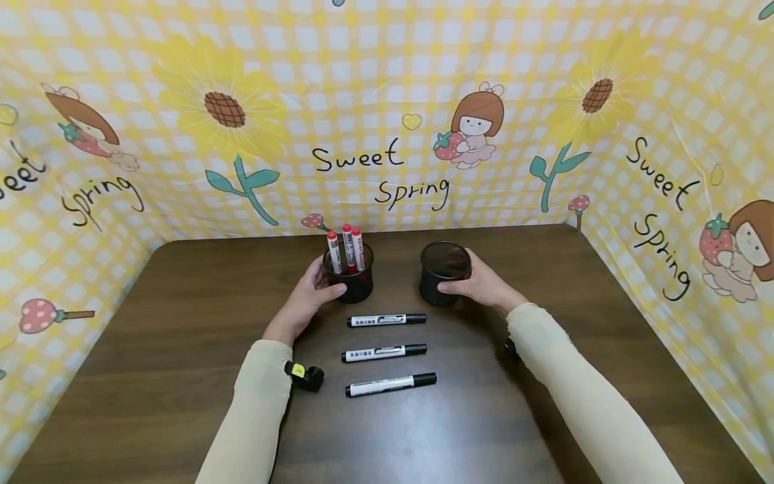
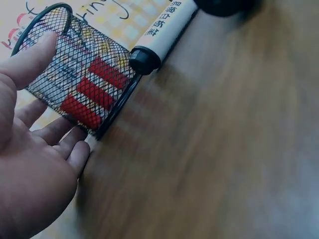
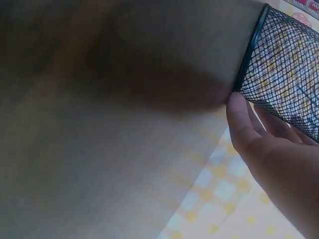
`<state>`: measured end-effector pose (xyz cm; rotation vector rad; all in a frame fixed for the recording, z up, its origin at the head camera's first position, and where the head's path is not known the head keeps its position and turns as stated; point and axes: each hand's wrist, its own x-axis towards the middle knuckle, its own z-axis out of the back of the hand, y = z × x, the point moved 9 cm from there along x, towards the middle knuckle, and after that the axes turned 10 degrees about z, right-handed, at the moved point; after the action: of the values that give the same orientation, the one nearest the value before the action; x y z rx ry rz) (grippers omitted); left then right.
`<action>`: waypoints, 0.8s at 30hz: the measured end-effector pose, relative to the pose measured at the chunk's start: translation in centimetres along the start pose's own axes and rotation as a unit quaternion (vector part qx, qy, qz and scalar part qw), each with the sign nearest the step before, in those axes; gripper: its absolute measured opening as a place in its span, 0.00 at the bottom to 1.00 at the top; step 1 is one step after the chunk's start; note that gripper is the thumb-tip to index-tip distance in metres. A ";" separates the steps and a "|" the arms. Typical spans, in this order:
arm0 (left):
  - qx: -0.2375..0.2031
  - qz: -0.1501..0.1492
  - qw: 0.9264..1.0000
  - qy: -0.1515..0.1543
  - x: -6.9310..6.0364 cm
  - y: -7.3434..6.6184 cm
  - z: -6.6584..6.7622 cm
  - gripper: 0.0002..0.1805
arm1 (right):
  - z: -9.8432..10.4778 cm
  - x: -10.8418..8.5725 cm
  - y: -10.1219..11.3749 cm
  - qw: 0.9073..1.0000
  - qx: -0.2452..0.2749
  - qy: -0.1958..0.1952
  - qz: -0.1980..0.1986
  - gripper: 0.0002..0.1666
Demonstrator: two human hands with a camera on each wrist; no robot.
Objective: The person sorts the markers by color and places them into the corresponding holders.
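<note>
A black mesh cup [image 1: 357, 289] with three red-capped markers [image 1: 349, 247] upright in it stands toward the back of the table. My left hand [image 1: 306, 296] curls round its left side, thumb in front; in the left wrist view the fingers [image 2: 55, 130] lie along the mesh [image 2: 79, 69]. To the right, a second mesh cup [image 1: 432, 286], with no markers visible in it, is gripped on its right side by my right hand [image 1: 484, 282]. The right wrist view shows that hand [image 3: 274, 149] against the mesh [image 3: 284, 64]. Three black-capped markers [image 1: 387, 320] [image 1: 384, 352] [image 1: 390, 384] lie crosswise in front.
The brown wooden table [image 1: 181, 323] is bordered by a yellow checked cloth [image 1: 363, 81] at the back and both sides. The nearest black-capped marker lies between my forearms.
</note>
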<state>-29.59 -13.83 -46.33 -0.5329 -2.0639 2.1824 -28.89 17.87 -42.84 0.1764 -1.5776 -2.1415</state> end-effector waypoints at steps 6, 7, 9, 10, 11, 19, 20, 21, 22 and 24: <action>-0.015 0.072 0.995 -0.069 -2.7 0.6 1.6 0.35 | -0.2 -0.1 0.0 1.000 -0.003 -0.005 -0.019 0.50; -0.010 0.083 0.993 -0.086 -3.3 0.6 1.8 0.33 | -0.2 -0.1 -0.1 1.000 -0.003 -0.006 -0.023 0.50; 0.005 0.098 0.988 -0.119 -4.4 0.7 1.9 0.28 | -0.1 -0.1 -0.2 0.999 -0.004 -0.006 -0.032 0.51; 0.024 0.100 0.986 -0.129 -4.8 0.6 1.8 0.26 | 0.0 -0.1 -0.3 0.999 -0.007 -0.008 -0.038 0.51; 0.054 0.097 0.985 -0.132 -5.1 0.5 1.6 0.23 | 0.1 -0.1 -0.4 0.999 -0.009 -0.008 -0.043 0.52; 0.253 0.037 0.963 -0.084 -5.9 0.0 -2.4 0.15 | 0.5 -0.4 -0.9 0.998 -0.035 -0.017 -0.056 0.51; 0.260 0.031 0.962 -0.083 -5.8 0.0 -2.7 0.15 | 0.5 -0.4 -0.9 0.998 -0.037 -0.016 -0.054 0.51; 0.269 0.022 0.960 -0.081 -5.8 -0.1 -2.9 0.15 | 0.4 -0.4 -0.8 0.998 -0.038 -0.016 -0.053 0.51; 0.276 0.014 0.958 -0.082 -5.9 -0.1 -3.1 0.15 | 0.4 -0.4 -0.8 0.998 -0.038 -0.015 -0.052 0.51; 0.289 -0.003 0.954 -0.082 -6.0 -0.4 -3.5 0.14 | 0.2 -0.3 -0.6 0.998 -0.039 -0.016 -0.052 0.51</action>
<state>-22.93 -12.33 -44.91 -0.2831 -1.3555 2.7301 -28.87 18.36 -43.41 0.2033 -1.5304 -2.2918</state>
